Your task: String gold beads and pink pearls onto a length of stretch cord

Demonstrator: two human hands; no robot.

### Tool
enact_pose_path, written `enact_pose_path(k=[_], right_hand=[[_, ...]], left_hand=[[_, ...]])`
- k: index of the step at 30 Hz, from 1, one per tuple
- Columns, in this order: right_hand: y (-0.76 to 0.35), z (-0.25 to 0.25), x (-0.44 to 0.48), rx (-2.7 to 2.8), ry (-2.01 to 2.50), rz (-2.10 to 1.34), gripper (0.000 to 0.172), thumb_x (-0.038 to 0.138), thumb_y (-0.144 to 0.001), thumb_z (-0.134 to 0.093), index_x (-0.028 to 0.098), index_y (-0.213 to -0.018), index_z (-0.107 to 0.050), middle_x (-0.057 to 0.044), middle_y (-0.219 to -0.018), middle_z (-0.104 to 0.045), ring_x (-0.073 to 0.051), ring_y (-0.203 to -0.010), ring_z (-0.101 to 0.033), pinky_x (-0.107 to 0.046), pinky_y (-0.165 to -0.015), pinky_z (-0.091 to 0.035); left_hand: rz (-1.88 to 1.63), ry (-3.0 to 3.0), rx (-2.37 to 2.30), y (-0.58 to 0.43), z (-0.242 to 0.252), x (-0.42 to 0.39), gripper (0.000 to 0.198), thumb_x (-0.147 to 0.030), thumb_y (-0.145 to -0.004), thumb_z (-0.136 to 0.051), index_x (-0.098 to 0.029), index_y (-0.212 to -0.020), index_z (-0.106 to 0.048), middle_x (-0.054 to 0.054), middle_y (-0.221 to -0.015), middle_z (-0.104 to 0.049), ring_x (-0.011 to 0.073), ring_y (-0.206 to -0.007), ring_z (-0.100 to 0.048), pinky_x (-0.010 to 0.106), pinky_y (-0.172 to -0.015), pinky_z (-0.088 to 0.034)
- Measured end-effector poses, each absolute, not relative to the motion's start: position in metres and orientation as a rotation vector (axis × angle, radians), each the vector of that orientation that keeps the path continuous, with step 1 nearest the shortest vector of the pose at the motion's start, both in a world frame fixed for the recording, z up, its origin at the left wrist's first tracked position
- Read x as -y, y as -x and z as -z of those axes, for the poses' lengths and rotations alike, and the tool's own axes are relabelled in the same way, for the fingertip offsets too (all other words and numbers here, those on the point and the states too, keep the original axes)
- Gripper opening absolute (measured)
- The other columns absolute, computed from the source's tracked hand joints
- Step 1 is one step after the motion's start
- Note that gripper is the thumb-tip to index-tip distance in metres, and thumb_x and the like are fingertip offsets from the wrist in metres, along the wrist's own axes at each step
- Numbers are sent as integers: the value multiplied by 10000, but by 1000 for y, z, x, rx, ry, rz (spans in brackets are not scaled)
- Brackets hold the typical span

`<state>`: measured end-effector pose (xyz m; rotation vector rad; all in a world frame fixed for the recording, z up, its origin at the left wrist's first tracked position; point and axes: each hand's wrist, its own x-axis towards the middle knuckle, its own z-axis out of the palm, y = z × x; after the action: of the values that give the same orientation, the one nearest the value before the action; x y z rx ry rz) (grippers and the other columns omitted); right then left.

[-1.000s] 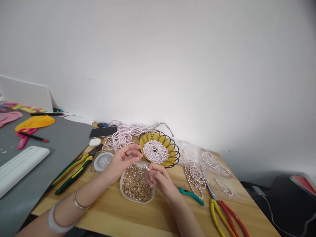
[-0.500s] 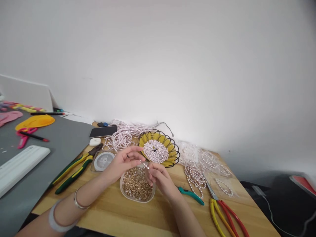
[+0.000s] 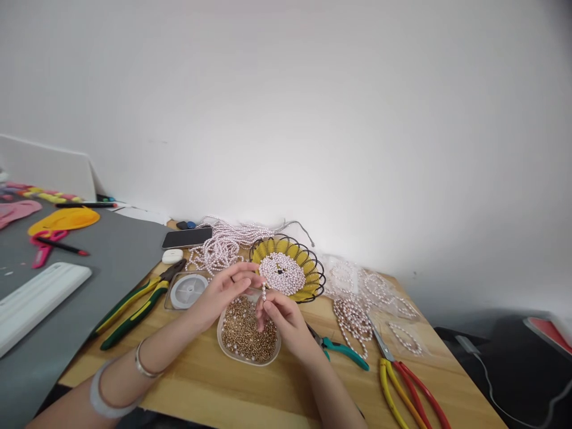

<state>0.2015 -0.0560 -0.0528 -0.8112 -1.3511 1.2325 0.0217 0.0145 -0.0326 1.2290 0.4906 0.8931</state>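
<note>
A short strand of pale, shiny beads (image 3: 264, 291) stands nearly upright between my two hands. My right hand (image 3: 288, 322) pinches its lower part between thumb and fingers. At the strand's upper end are the fingertips of my left hand (image 3: 230, 293), closed on it; the exact contact is too small to make out. Just below both hands sits a clear plastic tub (image 3: 243, 360) of small gold beads (image 3: 248, 333) with a few pale ones among them. Behind my hands is a yellow and black wire basket (image 3: 316, 289) holding pale pink beads (image 3: 282, 274).
Green-yellow pliers (image 3: 134, 307), a spool in a case (image 3: 188, 291), and a phone (image 3: 186, 238) lie left. Teal-handled pliers (image 3: 346, 351), red-yellow-handled pliers (image 3: 404, 381) and bead strands (image 3: 353, 319) lie right. Pink bead strings (image 3: 218, 253) are heaped at the back.
The strand has turned from slanting to nearly upright. My left fingertips have risen slightly, and my right hand has shifted a little left, uncovering more of the teal-handled pliers.
</note>
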Motion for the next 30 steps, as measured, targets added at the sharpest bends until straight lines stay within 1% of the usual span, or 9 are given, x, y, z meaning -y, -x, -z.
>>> enact_pose_path(k=[4, 8, 12, 15, 17, 20, 25, 28, 30], right_hand=[[-200, 52, 55, 1331, 820, -1176, 287, 431, -1021, -579, 191, -872, -627, 0, -752, -675, -114, -496, -640, -259, -560, -538], [-200, 51, 55, 1292, 796, -1113, 267, 407, -1027, -578, 199, -863, -608, 16, -691, -676, -110, -468, -643, -232, -518, -524], [-200, 52, 55, 1261, 750, -1085, 233, 374, -1026, -589, 203, -872, -629, 34, -664, -651, -99, -451, -613, -224, -503, -518], [-199, 54, 54, 1253, 751, -1053, 231, 362, -1028, -585, 202, -874, -649, 35, -658, -633, -97, -462, -599, -221, -501, -503], [-199, 54, 54, 1250, 765, -1034, 230, 365, -1027, -587, 201, -879, -650, 37, -656, -626, -96, -467, -591, -225, -510, -496], [-198, 54, 54, 1248, 787, -1023, 238, 380, -1024, -589, 199, -878, -639, 41, -649, -619, -93, -457, -575, -231, -513, -483], [-198, 53, 55, 1239, 832, -982, 253, 405, -1011, -604, 198, -868, -629, 42, -636, -612, -99, -459, -569, -240, -517, -483], [-199, 53, 55, 1238, 875, -989, 284, 438, -999, -612, 198, -848, -621, 33, -636, -613, -109, -471, -571, -249, -514, -479], [-199, 52, 55, 1226, 885, -999, 296, 455, -991, -620, 198, -846, -622, 32, -633, -607, -112, -473, -563, -254, -516, -475]], left_hand=[[-934, -1355, -602, -22, 34, -19, 253, -403, -957, -635, -187, -1066, -710, 59, -938, -726, 201, -933, -687, 339, -873, -547], [-886, -1766, -694, -20, 36, -20, 244, -360, -1008, -513, -190, -1039, -686, 44, -848, -715, 199, -809, -667, 329, -759, -521], [-691, -2458, -737, -21, 43, -17, 168, -213, -981, -548, -187, -921, -703, 54, -856, -732, 243, -869, -646, 415, -880, -468], [-540, -2659, -661, -22, 48, -15, 93, -151, -935, -631, -188, -910, -712, 53, -879, -735, 268, -967, -649, 451, -976, -443], [-463, -2697, -640, -22, 50, -14, 75, -166, -897, -704, -195, -964, -725, 66, -964, -731, 284, -1039, -638, 450, -995, -448], [-378, -2717, -576, -21, 52, -14, 155, -174, -866, -760, -207, -1016, -739, 75, -1065, -717, 290, -1108, -620, 436, -1011, -455], [-429, -2662, -460, -21, 58, -17, 116, -143, -904, -715, -219, -985, -749, 57, -1047, -724, 257, -1109, -631, 387, -1019, -448], [-496, -2599, -447, -22, 62, -19, 85, -159, -914, -700, -218, -946, -753, 64, -1019, -723, 255, -1081, -641, 369, -989, -461], [-520, -2560, -441, -22, 61, -19, 103, -155, -923, -684, -221, -971, -746, 72, -1044, -726, 261, -1082, -644, 369, -978, -465]])
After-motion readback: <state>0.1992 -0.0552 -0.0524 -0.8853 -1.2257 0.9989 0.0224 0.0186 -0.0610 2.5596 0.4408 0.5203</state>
